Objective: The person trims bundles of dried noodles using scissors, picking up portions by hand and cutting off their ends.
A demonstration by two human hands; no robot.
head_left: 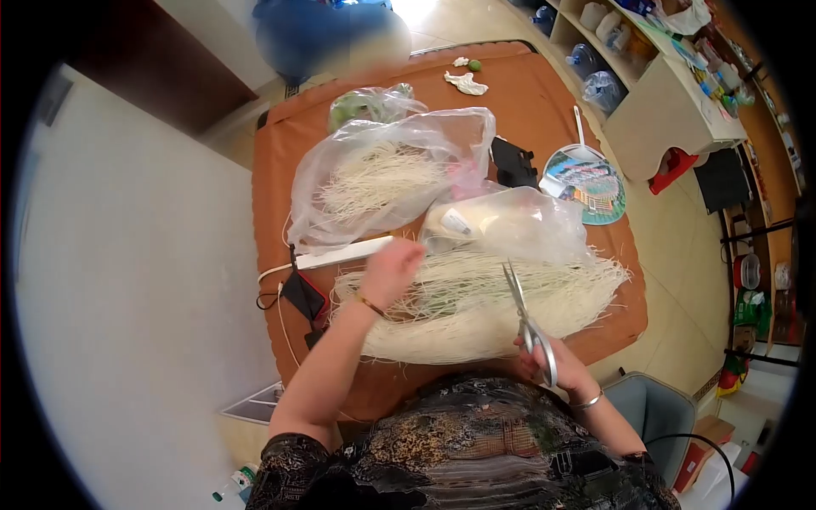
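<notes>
Nearest: patterned shirt [476,433], grey-blue chair [650,416] at its right. Then bench [531,98], brown cover, dark edging at far end. Pale strands [442,331] lie in a wide heap along bench's near side, greenish in the middle. Beyond heap: white bar [344,254] at left, clear bag [544,219] with pale contents at right. Farther: bigger clear bag [310,200] at left, opened around more pale strands; black item [512,163] and round printed fan [586,183] at right, fan handle pointing to far end. Past those, bag [370,106] with something green inside, white crumpled piece [466,82], green ball [474,65]. Room: white wall [127,221] left, tiled floor [680,280] and loaded shelves [654,119] right, blurred blue shape [314,38] past the far end.

Right hand [554,364] grips scissors [525,319] by the handles, at heap's near right edge; blades reach out ahead of it, over the strands. Left hand [393,270] is over heap's left part, fingers curled, blurred; cannot tell whether it grips any strands.

Scissors point away from the person, tips leaning slightly left; long axis runs near to far, blades look slightly apart. Heap's long axis runs left to right, crossing the scissors' line; loose ends stick out at right.
</notes>
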